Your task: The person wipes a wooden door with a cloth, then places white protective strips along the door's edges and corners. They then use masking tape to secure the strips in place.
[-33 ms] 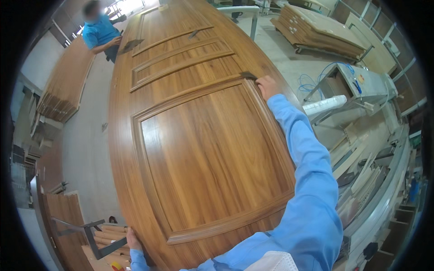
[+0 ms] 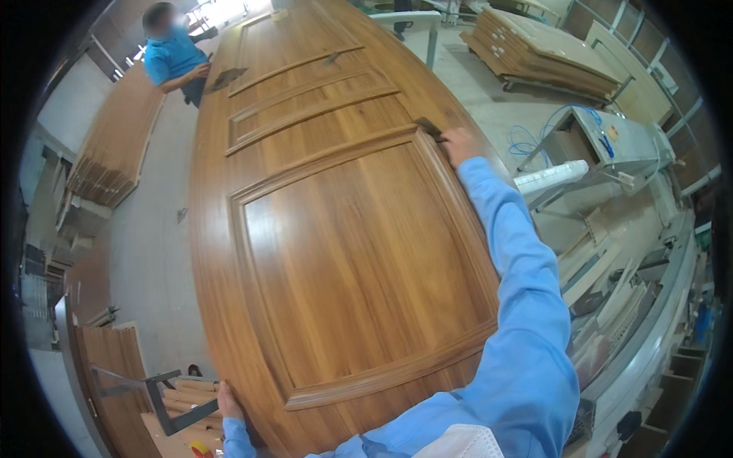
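A large wood-grain door [image 2: 359,259] with raised panel mouldings lies flat in front of me. My right hand [image 2: 460,145], arm stretched far forward, is closed on a small dark flat-bladed scraper [image 2: 429,128]. The blade lies at the far right corner of the large panel's moulding. At the near left edge of the door, my left hand [image 2: 228,401] rests against the side with its fingers extended; part of it is hidden. Farther up the door are a dark, roughly triangular patch or piece [image 2: 227,79] and a small dark mark or piece [image 2: 330,58].
A co-worker in a blue shirt [image 2: 169,62] stands at the far left side of the door. Stacked panels stand left [image 2: 114,145] and back right [image 2: 542,53]. A metal bench [image 2: 588,145] with blue hose is on the right. A metal frame [image 2: 164,408] juts near my left hand.
My right hand has shifted slightly right with the scraper, whose blade now lies at a steeper slant. My left hand stays at the door's edge. The whole view has shifted slightly.
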Demonstrator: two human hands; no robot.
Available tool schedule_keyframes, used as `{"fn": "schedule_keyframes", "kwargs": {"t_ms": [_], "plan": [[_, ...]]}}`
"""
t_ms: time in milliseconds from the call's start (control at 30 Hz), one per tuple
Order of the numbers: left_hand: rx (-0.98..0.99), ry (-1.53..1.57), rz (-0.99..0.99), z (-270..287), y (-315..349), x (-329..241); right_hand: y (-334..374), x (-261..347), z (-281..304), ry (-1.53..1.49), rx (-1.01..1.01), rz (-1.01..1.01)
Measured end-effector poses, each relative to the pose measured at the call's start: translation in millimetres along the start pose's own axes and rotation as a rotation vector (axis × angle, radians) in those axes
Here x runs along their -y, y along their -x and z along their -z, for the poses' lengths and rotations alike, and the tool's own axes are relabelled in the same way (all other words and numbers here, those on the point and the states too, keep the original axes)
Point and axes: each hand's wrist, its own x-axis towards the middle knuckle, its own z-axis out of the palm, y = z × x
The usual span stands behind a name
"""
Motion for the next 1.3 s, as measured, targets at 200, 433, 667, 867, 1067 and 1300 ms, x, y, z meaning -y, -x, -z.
{"fn": "schedule_keyframes", "kwargs": {"t_ms": [200, 433, 667, 867, 1067, 1300], "plan": [[-0.040, -0.086, 0.013, -8.4, 7.9, -17.4, 57.0, -34.3, 72.3, 0.204, -0.051, -0.621], [-0.056, -0.126, 0.000, -20.7, -1.0, -35.8, 85.4, 112.8, 12.0, -0.029, -0.057, -0.114], [-0.036, -0.077, 0.006, -33.5, -16.3, -17.9, 77.9, 371.5, -46.2, -0.304, -0.104, -0.069], [-0.016, 0.025, -0.039, -35.3, 24.9, -16.9, 145.6, 612.4, -72.2, -0.607, 0.016, 0.322], [-0.186, 0.465, -0.119, -8.9, 156.5, 14.5, 307.1, 737.8, 24.5, -0.727, 0.345, 0.601], [-0.018, 0.979, -0.128, 4.7, 286.5, -8.2, 403.6, 795.3, 113.7, -1.029, 0.752, 0.560]]}}
